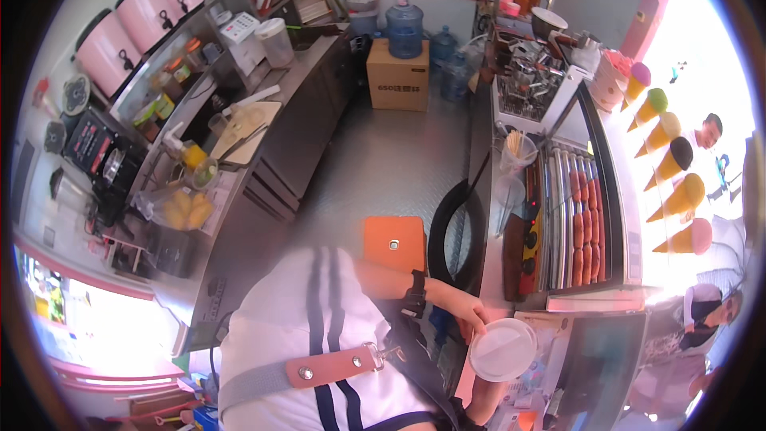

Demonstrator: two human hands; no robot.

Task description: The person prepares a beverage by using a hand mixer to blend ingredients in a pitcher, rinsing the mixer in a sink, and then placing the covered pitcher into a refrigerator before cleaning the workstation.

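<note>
A round white lid-like disc (504,349), with a faint line across it, is at the lower right, over the front of the counter. My left hand (469,315), with a black watch on its wrist, reaches in from the left and has its fingers closed on the disc's upper left rim. Below the disc shows part of my right hand and forearm (484,401). The disc covers the right fingers, so their grip is hidden. Whatever may be under the disc cannot be seen either.
Beyond the disc, a roller grill (578,223) with several sausages stands on the right counter, beside a cup of wooden sticks (519,148). An orange box (395,241) and a black ring (451,239) are near the floor. The left counter holds a cutting board (246,129).
</note>
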